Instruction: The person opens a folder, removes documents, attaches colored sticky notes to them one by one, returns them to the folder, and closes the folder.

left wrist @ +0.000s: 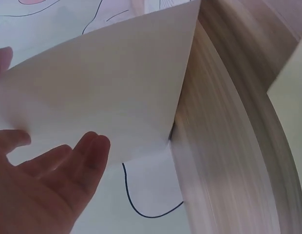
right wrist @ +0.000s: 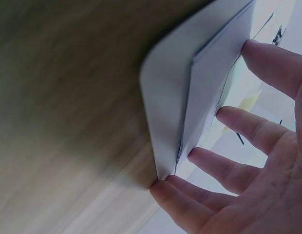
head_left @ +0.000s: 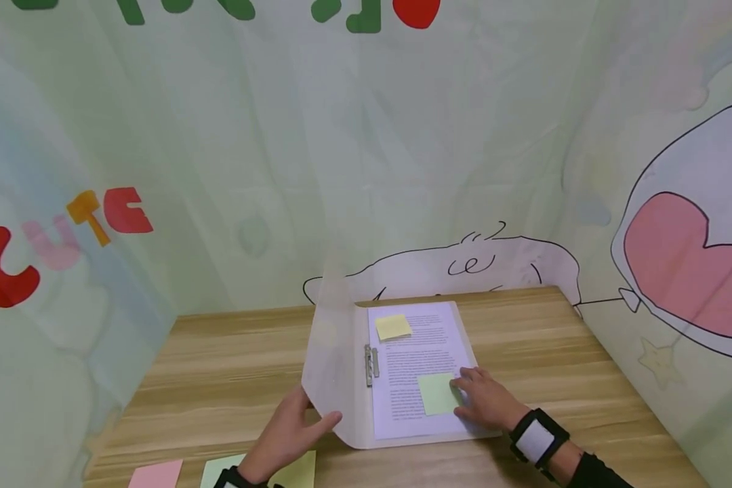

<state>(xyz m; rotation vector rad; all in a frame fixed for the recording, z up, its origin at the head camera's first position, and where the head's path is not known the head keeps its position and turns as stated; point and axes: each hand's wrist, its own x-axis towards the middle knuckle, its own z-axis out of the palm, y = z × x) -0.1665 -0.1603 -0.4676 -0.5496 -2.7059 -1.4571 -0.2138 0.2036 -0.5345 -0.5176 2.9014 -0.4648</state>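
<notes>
A file folder lies opened on the table, its whitish cover [head_left: 329, 352] standing tilted up on the left. My left hand [head_left: 288, 428] holds that cover by its near free edge, thumb on one side and fingers on the other. Inside, a metal clip [head_left: 369, 366] sits by the spine beside printed sheets [head_left: 409, 359]. A yellow sticky note [head_left: 393, 327] is near the top of the page, and a light green sticky note [head_left: 436, 394] lower down. My right hand [head_left: 488, 400] rests with spread fingers on the green note and the sheets' right edge; fingertips [right wrist: 160, 187] reach the folder's edge [right wrist: 165, 97].
Along the table's near left edge lie a pink sticky pad [head_left: 156, 474], a green one [head_left: 219, 468] and a yellow one [head_left: 301, 470], partly covered by the left forearm. The wooden table [head_left: 238, 366] meets a printed curtain [head_left: 250, 169] behind it.
</notes>
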